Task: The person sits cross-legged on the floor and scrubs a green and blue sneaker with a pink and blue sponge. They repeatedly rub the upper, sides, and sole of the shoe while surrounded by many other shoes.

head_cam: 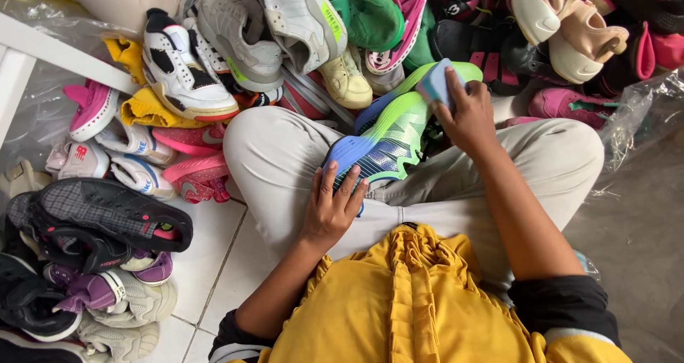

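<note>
Left hand [333,208] is closing loosely around the toe of 1 blue-green sneaker [385,143] lying across the lap; right hand [467,113] is pressing a pale blue sponge [436,82], fingers curled over it, onto the heel. Shoe pile [299,35] is crowding just beyond the knees. Risk: the light toe grip may be letting the sneaker twist under the sponge's pressure.

Soft even daylight, sharp, faint shadows

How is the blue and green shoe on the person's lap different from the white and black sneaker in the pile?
The blue and green shoe is held by both hands; the white and black sneaker lies untouched among other shoes. The first fades from blue to bright green; the second is white with black panels. Both are sports shoes.
</note>
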